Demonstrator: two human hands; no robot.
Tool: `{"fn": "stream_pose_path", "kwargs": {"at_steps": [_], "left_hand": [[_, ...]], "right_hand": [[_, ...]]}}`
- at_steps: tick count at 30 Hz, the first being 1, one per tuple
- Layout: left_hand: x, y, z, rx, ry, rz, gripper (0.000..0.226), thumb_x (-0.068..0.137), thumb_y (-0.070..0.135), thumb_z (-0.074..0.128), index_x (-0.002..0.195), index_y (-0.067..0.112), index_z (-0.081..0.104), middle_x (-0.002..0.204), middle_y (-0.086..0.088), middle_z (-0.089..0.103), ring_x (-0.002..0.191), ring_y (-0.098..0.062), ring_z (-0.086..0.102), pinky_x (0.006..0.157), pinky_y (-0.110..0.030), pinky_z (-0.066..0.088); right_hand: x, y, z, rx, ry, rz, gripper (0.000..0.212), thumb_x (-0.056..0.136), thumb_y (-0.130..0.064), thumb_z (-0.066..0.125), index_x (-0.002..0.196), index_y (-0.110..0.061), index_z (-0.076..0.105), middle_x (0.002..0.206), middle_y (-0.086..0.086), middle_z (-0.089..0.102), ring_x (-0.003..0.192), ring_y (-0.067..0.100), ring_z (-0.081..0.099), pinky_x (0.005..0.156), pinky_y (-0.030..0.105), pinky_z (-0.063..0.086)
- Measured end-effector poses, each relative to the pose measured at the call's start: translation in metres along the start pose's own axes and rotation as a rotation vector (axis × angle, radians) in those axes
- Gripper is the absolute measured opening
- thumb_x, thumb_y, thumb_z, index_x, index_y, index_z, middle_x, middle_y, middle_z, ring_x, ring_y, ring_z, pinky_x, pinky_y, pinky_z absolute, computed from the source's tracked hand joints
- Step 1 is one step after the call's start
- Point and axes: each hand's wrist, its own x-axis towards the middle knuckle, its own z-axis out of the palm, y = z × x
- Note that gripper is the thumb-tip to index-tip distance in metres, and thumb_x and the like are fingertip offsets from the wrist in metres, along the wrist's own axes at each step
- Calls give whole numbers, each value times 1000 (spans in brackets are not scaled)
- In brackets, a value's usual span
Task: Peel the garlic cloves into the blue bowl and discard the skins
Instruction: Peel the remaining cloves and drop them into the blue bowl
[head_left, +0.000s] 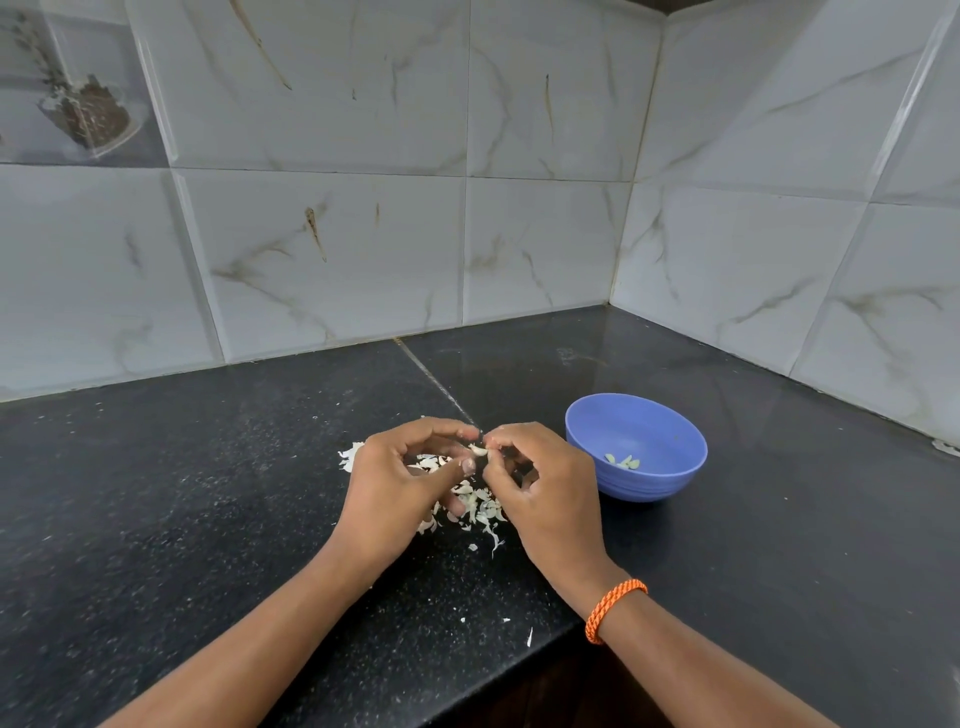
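Marble-patterned wall tiles (322, 249) backed a black granite counter (156, 493) that ran into a corner at about one o'clock. At nine o'clock from the hands, loose garlic skins (349, 457) lay on the stone, and the main heap of skins and cloves (475, 506) sat directly under the hands, with a few flecks scattered toward six o'clock near the counter edge.

The left hand (400, 483) had its fingers curled, thumb and forefinger closing on a garlic clove (478, 450) held above the heap. The right hand (540, 478), an orange bracelet (615, 610) on its wrist, met it at the same clove, fingertips pinching at its end as if pulling skin away; whether the skin had already lifted was too small to tell.

At three o'clock from the hands stood the blue bowl (670, 483), just beside the right hand, with only a few peeled cloves (622, 461) inside.

Judging by the nearly bare bowl, the work was in an early-to-middle stage: how many unpeeled cloves remained in the heap could not be told, and none of the skins had yet been discarded.
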Motion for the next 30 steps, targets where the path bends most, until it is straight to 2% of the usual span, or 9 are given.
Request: {"fn": "stream_pose_path", "kwargs": {"at_steps": [2,4,7,12,16,20,25,30], "left_hand": [[0,0,0,13,2,-39,20,95,17,83,113,26,79,98,0,83,60,-36,75,50,-30,50],[1,-1,0,35,2,-62,9,97,20,81,104,25,82,94,0,83,59,-36,75,49,-29,48],[1,-2,0,35,-19,-72,6,97,20,80,92,22,83,90,-3,81,58,-34,74,47,-27,45],[1,1,-1,-42,-34,-75,4,97,21,81,95,18,84,90,-8,81,57,-33,72,47,-28,44],[2,-1,-1,-66,-24,-83,5,96,18,81,93,16,85,86,-11,81,57,-32,71,48,-30,45],[3,-3,-2,-99,12,-58,5,91,13,84,95,15,86,86,-10,82,58,-29,72,52,-30,48],[2,-4,-3,-72,56,-11,7,87,18,88,94,18,86,88,-7,82,59,-26,72,56,-32,51],[1,-5,-3,-24,108,-18,8,86,19,90,91,18,84,85,-4,82,60,-28,73,60,-38,51]], "right_hand": [[-1,-3,0,-64,32,-28,9,94,-16,74,98,-24,74,118,-11,73,90,11,70,68,37,59],[-3,-4,0,-135,56,-52,11,92,-14,77,97,-24,74,126,-10,73,90,9,71,64,37,59],[-4,-5,1,-199,62,-104,12,92,-12,78,95,-23,74,125,-12,72,82,8,69,56,35,54],[-3,-9,0,-230,50,-149,10,93,-10,75,97,-20,73,118,-13,67,82,7,64,56,28,50],[-4,-11,0,-238,18,-170,8,95,-12,72,98,-19,72,114,-12,64,79,9,63,53,31,50],[-3,-13,-2,-136,-36,-88,4,103,-23,64,105,-22,67,113,-16,60,81,6,61,60,31,52],[2,-4,2,36,-165,6,10,106,-32,64,106,-24,71,111,-17,62,95,9,65,74,32,56],[4,-2,0,253,-213,165,9,102,-28,72,102,-21,76,100,-13,72,88,15,70,67,19,50]]}}
